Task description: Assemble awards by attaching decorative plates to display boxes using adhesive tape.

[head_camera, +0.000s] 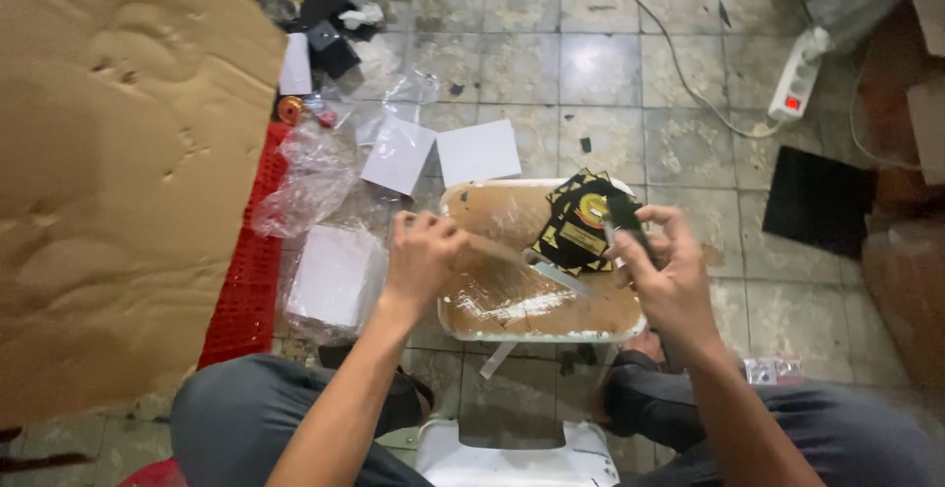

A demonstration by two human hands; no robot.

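Your left hand (421, 251) is curled shut, pinching a clear strip of tape (512, 256) over the brown, film-wrapped tray (492, 300). Your right hand (661, 272) grips a dark cutter (624, 219) above one black-and-gold card (576, 223) on the tray's far edge – two white squares (438, 155) lie beyond, tiled floor (640, 73) open behind

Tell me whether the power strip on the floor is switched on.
On: the power strip lies on the tiled floor and its red switch glows at the near end.
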